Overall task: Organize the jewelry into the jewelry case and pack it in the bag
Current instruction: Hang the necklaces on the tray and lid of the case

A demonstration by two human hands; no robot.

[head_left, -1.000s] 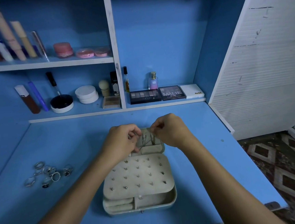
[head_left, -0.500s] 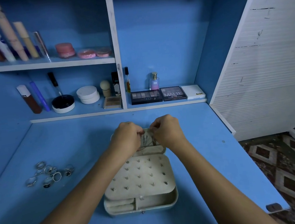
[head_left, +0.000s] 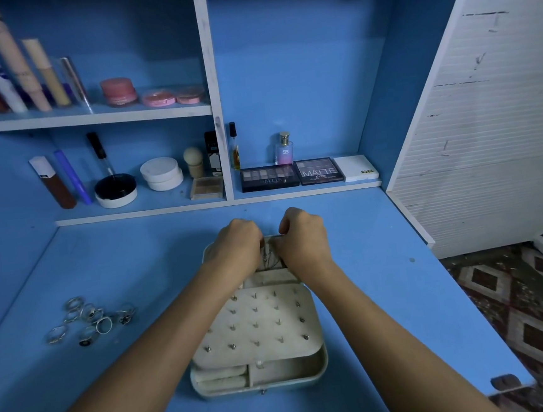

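My left hand (head_left: 239, 244) and my right hand (head_left: 302, 237) sit close together over the far end of the open jewelry case (head_left: 257, 335), fingers curled inward. Between them lies a thin chain (head_left: 270, 258), hanging down the pale lid lining; my fingertips seem to pinch it at the top edge of the lid, though the knuckles hide the actual grip, so I cannot tell for certain which hand has it.

The case lies flat on the blue desk (head_left: 105, 269), directly under and toward me from both hands. Just nearer than my wrists is its padded panel, studded with rows of small earrings (head_left: 255, 317). Nearer still, the lower tray shows through, with ring rolls on the left-hand side and an open compartment on the right-hand side.

Well off to the left of my left hand, a loose cluster of rings (head_left: 91, 318) lies on the desk, apart from the case.

Beyond both hands, past the desk's back edge, a low shelf holds eyeshadow palettes (head_left: 292, 173), a small perfume bottle (head_left: 284, 149), a white compact (head_left: 161, 173) and a black-lidded jar (head_left: 115, 190). An upper shelf further up and left carries tubes and pink pots (head_left: 119, 91).
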